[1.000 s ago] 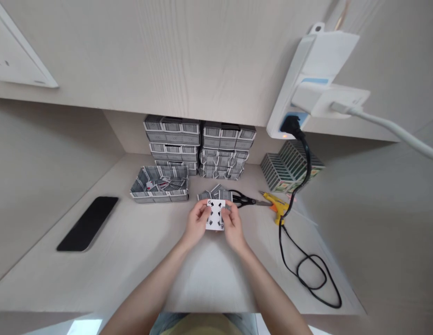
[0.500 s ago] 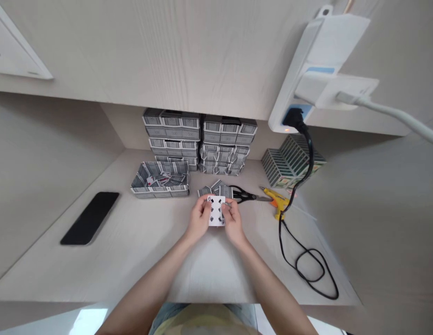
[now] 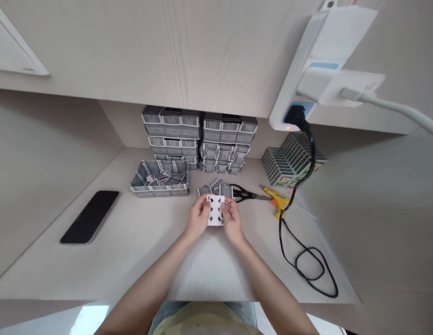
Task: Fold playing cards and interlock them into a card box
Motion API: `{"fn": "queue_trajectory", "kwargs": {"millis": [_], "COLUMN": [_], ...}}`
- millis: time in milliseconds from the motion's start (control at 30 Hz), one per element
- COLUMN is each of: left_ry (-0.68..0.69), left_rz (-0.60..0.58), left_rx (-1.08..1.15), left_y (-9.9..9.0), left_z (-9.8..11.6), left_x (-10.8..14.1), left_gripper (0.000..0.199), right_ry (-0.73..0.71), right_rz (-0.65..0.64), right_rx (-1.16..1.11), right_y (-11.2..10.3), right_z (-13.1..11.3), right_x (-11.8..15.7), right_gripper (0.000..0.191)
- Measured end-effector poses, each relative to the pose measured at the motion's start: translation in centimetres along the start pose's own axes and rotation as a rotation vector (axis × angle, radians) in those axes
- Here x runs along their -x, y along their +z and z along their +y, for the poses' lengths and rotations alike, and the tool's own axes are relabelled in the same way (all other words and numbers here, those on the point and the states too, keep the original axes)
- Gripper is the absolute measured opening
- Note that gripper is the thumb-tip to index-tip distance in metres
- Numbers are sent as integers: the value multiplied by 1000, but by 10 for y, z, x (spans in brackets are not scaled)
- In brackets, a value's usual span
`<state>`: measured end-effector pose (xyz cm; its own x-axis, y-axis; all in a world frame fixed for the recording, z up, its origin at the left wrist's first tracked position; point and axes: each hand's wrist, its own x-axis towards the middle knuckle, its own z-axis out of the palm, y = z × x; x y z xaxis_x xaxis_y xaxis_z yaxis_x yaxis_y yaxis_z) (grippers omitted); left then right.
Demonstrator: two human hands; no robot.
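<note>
Okay, step in hand looks like holding and handling the card (image 3: 215, 211), both hands on it, above the surface (image 3: 132, 270). Left hand (image 3: 197, 218): grip pinching the card's 9 o'clock edge, thumb on the face. Right hand (image 3: 233, 221): grip pinching the 3 o'clock edge, same way. Face up, six of spades; can't tell if more cards sit behind it, or whether it's being bent.

From the card: loose cards (image 3: 226, 190) near at 12, backs showing; scissors (image 3: 250, 195) at 2, lying flat; glue gun (image 3: 280, 201) at 3, farther out; open box (image 3: 160, 191) at 10, with cards inside; phone (image 3: 91, 216) well apart at 9. Stacked boxes (image 3: 230, 135) stand beyond, 11 to 12.

My read: any fold or turn calls for both thumbs pressing evenly, edges kept lined up. Letting one side go first probably tilts the card. Other tools sit untouched.
</note>
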<state>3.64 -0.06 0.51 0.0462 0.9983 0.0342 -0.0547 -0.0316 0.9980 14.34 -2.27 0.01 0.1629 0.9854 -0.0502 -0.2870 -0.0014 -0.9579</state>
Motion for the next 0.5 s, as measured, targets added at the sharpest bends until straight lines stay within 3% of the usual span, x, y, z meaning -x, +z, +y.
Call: {"fn": "queue_trajectory", "kwargs": {"millis": [500], "left_ry": [-36], "left_rz": [-31], "left_rx": [58], "left_y": [0], "left_z": [3], "left_x": [2], "left_gripper": [26], "right_ry": [3], "right_rz": [34], "right_rx": [28], "right_y": [-2], "right_z": [-1], "right_x": [-1], "right_gripper": [24]}}
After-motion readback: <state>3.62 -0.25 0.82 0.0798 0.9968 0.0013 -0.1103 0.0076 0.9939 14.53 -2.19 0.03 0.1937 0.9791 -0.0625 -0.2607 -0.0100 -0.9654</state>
